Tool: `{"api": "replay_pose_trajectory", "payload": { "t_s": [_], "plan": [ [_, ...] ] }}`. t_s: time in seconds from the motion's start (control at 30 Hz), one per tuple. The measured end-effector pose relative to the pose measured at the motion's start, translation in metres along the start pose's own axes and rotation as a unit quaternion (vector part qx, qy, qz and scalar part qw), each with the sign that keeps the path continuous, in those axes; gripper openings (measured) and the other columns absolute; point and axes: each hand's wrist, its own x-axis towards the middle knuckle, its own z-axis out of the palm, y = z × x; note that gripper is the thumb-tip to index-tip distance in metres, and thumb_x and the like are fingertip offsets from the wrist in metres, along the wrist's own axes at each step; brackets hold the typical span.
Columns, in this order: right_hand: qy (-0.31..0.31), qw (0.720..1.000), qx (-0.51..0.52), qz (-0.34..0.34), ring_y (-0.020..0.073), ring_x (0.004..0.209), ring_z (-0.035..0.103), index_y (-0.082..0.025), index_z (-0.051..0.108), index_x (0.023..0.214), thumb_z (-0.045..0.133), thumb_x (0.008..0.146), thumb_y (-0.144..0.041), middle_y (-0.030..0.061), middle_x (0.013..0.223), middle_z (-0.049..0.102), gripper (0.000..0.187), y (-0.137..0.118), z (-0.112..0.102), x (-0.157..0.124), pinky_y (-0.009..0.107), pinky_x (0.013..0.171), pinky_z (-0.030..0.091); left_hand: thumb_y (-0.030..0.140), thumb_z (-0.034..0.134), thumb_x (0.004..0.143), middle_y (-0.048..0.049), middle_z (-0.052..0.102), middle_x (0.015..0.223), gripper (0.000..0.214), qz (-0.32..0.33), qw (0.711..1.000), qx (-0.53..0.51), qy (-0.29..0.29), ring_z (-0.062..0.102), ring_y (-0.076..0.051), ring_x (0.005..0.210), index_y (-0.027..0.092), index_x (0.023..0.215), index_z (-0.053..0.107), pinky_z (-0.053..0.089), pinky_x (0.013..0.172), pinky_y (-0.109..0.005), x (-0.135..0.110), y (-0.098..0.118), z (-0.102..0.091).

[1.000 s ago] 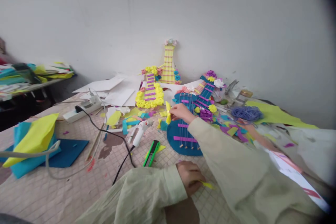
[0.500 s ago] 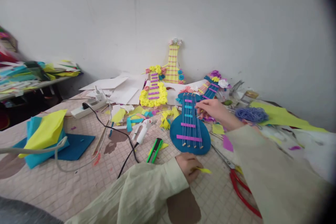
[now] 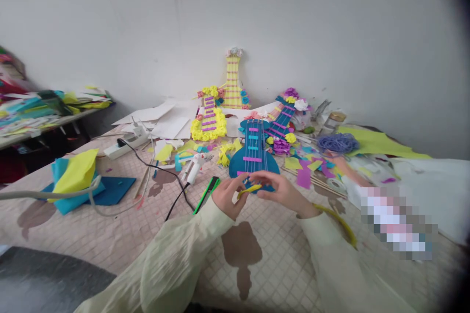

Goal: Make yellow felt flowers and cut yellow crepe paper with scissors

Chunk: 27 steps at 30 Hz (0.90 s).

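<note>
My left hand [image 3: 229, 197] pinches a narrow yellow paper strip [image 3: 250, 190] between thumb and fingers. Facing it from the other side, my right hand [image 3: 284, 190] is curved near the strip's far end, fingers and thumb apart; I cannot make out whether it touches the paper. Just beyond both hands lies a blue paper guitar [image 3: 239, 162] with thin strings and purple and light-blue crossbars; my fingers cover its lower edge. A green utility knife [image 3: 206, 195] rests beside my left wrist, and a white glue gun [image 3: 194, 168] with a black cord lies farther left.
Another person's hand [image 3: 341, 165] reaches in at the right near purple yarn [image 3: 338, 143]. Decorated guitars [image 3: 209, 117] stand by the wall. Paper scraps [image 3: 304, 173], thin sticks [image 3: 323, 185], a power strip [image 3: 128, 146] and folded paper [image 3: 77, 171] surround the work area.
My right hand has come back from the guitar's neck to the strip in my left hand. My left hand has risen and moved left. The red-handled scissors no longer show; another person's hand has appeared.
</note>
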Motion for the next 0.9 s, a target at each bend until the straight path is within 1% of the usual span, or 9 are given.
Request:
{"api": "replay_pose_trajectory", "payload": {
  "t_s": [0.1,0.23,0.33,0.4,0.47,0.53,0.63,0.8,0.9],
  "plan": [
    [-0.067,0.997,-0.021,0.019,0.0174,0.083,0.058,-0.019,0.064,0.086,0.061,0.071,-0.030,0.0038,0.088,0.064,0.019,0.000,0.014,-0.003,0.029,0.075,0.045,0.017,0.046,0.076,-0.0012,0.063,0.073,0.040,-0.015,1.000,0.011,-0.014,0.056,-0.012,0.066,0.017,0.116,0.043,0.048,0.066,-0.027,-0.015,0.006,-0.004],
    [-0.044,0.996,-0.011,0.071,0.0133,0.066,0.056,-0.017,0.064,0.072,0.062,0.069,-0.028,0.0002,0.069,0.061,0.013,0.007,0.027,-0.006,0.023,0.062,0.043,0.021,0.047,0.077,-0.0036,0.063,0.077,0.033,-0.023,0.998,0.042,-0.030,0.057,-0.014,0.072,0.016,0.110,0.048,0.048,0.071,-0.029,-0.032,0.002,-0.011],
    [0.006,0.992,0.013,0.123,0.0097,0.053,0.052,-0.015,0.061,0.069,0.060,0.069,-0.026,-0.0028,0.058,0.056,0.011,0.015,0.036,-0.005,0.020,0.049,0.039,0.031,0.048,0.077,-0.0102,0.060,0.093,0.030,-0.069,0.986,0.145,-0.038,0.056,-0.020,0.088,0.015,0.102,0.055,0.046,0.080,-0.034,-0.041,-0.020,-0.024],
    [0.026,0.988,0.023,0.154,0.0079,0.044,0.049,-0.015,0.059,0.067,0.058,0.070,-0.025,-0.0044,0.050,0.052,0.011,0.019,0.044,-0.001,0.018,0.041,0.035,0.035,0.051,0.074,-0.0120,0.058,0.098,0.034,-0.135,0.956,0.248,-0.076,0.056,-0.023,0.091,0.015,0.101,0.056,0.044,0.084,-0.038,-0.045,-0.039,-0.032],
    [0.024,0.981,0.042,0.190,0.0065,0.037,0.046,-0.014,0.058,0.063,0.057,0.070,-0.023,-0.0049,0.045,0.051,0.011,0.021,0.053,0.006,0.017,0.035,0.032,0.036,0.056,0.069,-0.0102,0.059,0.094,0.037,-0.176,0.934,0.285,-0.122,0.057,-0.023,0.086,0.017,0.101,0.056,0.045,0.080,-0.037,-0.049,-0.057,-0.036],
    [0.016,0.972,0.062,0.224,0.0057,0.034,0.046,-0.013,0.059,0.062,0.056,0.070,-0.021,-0.0047,0.043,0.051,0.012,0.024,0.063,0.015,0.016,0.033,0.031,0.033,0.056,0.068,-0.0072,0.060,0.082,0.033,-0.192,0.927,0.290,-0.140,0.059,-0.021,0.077,0.018,0.097,0.058,0.048,0.073,-0.034,-0.053,-0.069,-0.034],
    [0.022,0.961,0.078,0.265,0.0044,0.034,0.047,-0.013,0.058,0.061,0.056,0.071,-0.016,-0.0043,0.044,0.053,0.010,0.027,0.076,0.029,0.014,0.032,0.031,0.029,0.051,0.071,-0.0058,0.060,0.074,0.027,-0.204,0.925,0.285,-0.146,0.060,-0.019,0.068,0.016,0.093,0.059,0.049,0.064,-0.030,-0.058,-0.075,-0.030],
    [0.020,0.947,0.074,0.313,0.0035,0.038,0.048,-0.011,0.057,0.067,0.057,0.077,-0.018,-0.0047,0.052,0.055,0.013,0.031,0.089,0.045,0.014,0.035,0.036,0.030,0.044,0.073,-0.0083,0.060,0.085,0.037,-0.213,0.930,0.269,-0.128,0.059,-0.017,0.066,0.015,0.105,0.054,0.048,0.061,-0.028,-0.060,-0.069,-0.043],
    [0.005,0.942,0.066,0.330,0.0042,0.043,0.049,-0.011,0.056,0.072,0.052,0.083,-0.024,-0.0049,0.057,0.056,0.018,0.032,0.095,0.054,0.017,0.041,0.041,0.031,0.042,0.074,-0.0087,0.060,0.084,0.042,-0.209,0.936,0.262,-0.108,0.058,-0.016,0.063,0.014,0.111,0.050,0.048,0.058,-0.028,-0.058,-0.063,-0.053]
  ]
}}
